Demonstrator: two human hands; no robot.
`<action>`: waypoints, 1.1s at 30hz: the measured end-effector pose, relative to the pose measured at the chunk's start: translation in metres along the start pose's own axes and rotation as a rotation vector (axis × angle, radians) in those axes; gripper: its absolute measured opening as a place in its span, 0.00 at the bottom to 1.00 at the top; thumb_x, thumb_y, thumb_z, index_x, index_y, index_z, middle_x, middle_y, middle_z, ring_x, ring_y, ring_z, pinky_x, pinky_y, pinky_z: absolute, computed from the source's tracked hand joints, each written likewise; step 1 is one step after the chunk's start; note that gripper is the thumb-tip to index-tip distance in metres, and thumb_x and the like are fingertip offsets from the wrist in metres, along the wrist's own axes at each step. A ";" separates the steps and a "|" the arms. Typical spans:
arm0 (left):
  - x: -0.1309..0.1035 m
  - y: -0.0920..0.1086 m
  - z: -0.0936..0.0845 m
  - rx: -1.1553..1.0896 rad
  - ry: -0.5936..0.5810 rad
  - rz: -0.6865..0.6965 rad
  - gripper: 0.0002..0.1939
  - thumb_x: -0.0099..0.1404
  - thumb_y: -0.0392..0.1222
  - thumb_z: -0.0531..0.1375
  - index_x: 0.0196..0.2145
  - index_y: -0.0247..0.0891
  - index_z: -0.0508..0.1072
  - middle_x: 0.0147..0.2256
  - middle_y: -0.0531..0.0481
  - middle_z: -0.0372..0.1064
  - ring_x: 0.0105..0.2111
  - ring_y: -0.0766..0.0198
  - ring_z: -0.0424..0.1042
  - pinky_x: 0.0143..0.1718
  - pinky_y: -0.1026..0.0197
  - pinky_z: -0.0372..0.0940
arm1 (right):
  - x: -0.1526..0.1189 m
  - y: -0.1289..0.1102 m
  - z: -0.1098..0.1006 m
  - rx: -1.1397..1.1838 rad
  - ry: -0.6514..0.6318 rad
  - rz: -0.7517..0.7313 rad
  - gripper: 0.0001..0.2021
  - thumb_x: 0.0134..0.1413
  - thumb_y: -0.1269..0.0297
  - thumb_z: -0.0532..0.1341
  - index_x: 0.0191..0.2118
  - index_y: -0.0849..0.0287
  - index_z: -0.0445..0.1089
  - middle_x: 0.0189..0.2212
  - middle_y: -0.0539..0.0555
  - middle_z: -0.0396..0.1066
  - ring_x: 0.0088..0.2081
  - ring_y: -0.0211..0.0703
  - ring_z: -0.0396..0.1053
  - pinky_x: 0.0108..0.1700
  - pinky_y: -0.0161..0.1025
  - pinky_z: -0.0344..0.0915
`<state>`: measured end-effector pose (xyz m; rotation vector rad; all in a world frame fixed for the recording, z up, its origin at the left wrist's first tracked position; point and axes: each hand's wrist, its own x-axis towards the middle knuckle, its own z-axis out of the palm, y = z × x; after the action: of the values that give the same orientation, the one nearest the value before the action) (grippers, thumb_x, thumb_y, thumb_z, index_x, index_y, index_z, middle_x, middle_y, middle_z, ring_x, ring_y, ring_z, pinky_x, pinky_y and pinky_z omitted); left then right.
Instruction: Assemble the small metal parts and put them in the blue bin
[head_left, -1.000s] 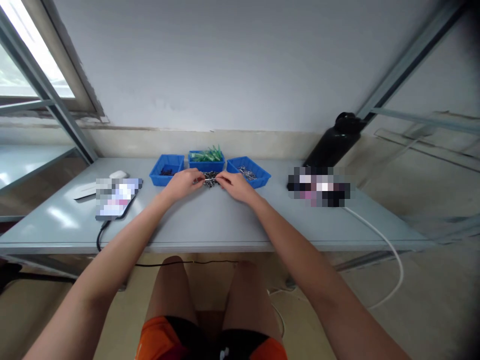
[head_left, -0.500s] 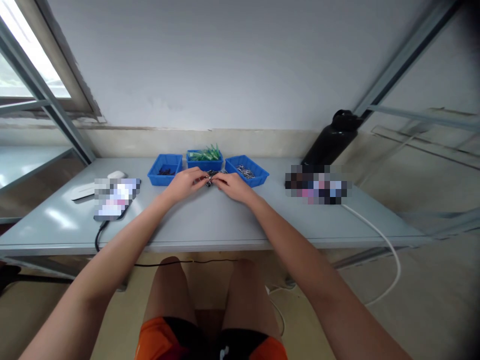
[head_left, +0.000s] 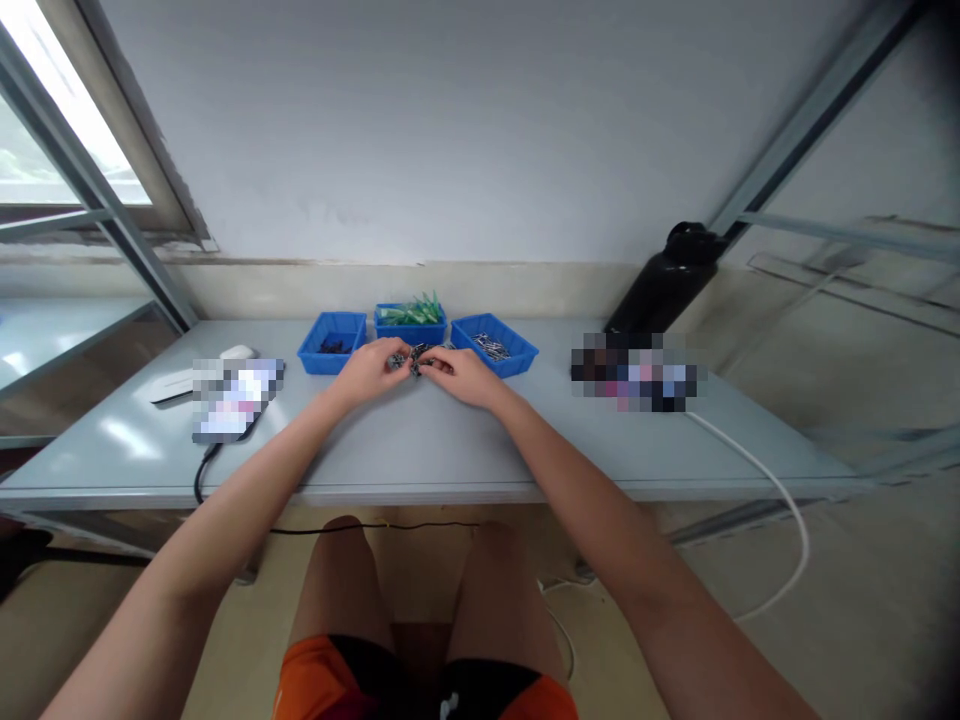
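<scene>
Small dark metallic parts (head_left: 417, 362) lie between my hands at the middle of the table, too small to make out singly. My left hand (head_left: 371, 368) has its thumb and fingers closed on some of these parts. From the right, my right hand (head_left: 463, 374) pinches at the same cluster with thumb and forefinger. Just beyond stand three blue trays: the left tray (head_left: 312, 358) with dark pieces (head_left: 334, 345), the middle tray (head_left: 409, 329) with green pieces (head_left: 414, 310), the right tray (head_left: 516, 364) with thin silvery pieces (head_left: 491, 345).
On the grey table (head_left: 420, 450), a phone (head_left: 238, 400) with a black cable and a white case (head_left: 238, 353) lie at the left. At the right are a black bottle (head_left: 664, 290), blurred-out items (head_left: 634, 378) and a white cable (head_left: 757, 468).
My fingers have shifted slightly around the dark parts, and more of these now show at my left fingertips. The whole view has moved a little.
</scene>
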<state>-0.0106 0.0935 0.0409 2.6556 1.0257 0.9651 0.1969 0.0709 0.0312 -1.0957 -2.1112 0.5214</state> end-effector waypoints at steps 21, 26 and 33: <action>-0.001 0.003 0.001 0.177 -0.208 0.083 0.09 0.64 0.40 0.55 0.39 0.37 0.72 0.35 0.47 0.74 0.36 0.60 0.72 0.37 0.61 0.65 | -0.002 -0.003 -0.001 -0.045 -0.057 0.018 0.10 0.58 0.62 0.55 0.35 0.60 0.73 0.27 0.50 0.71 0.28 0.37 0.63 0.34 0.35 0.54; 0.000 0.002 0.000 0.150 -0.163 0.103 0.11 0.65 0.42 0.54 0.40 0.37 0.73 0.35 0.47 0.74 0.35 0.62 0.72 0.37 0.62 0.65 | -0.003 -0.002 -0.002 -0.042 -0.088 -0.004 0.12 0.59 0.59 0.55 0.36 0.59 0.73 0.28 0.51 0.72 0.29 0.38 0.63 0.34 0.35 0.55; 0.001 0.001 -0.004 0.146 -0.127 0.080 0.13 0.68 0.45 0.52 0.40 0.37 0.74 0.36 0.46 0.75 0.34 0.62 0.72 0.37 0.62 0.64 | -0.002 0.004 -0.005 -0.039 -0.023 0.025 0.14 0.60 0.57 0.55 0.38 0.59 0.74 0.26 0.51 0.70 0.28 0.38 0.62 0.34 0.35 0.56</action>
<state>-0.0122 0.0930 0.0445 2.8546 1.0049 0.7499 0.2040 0.0719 0.0313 -1.1442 -2.1380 0.5094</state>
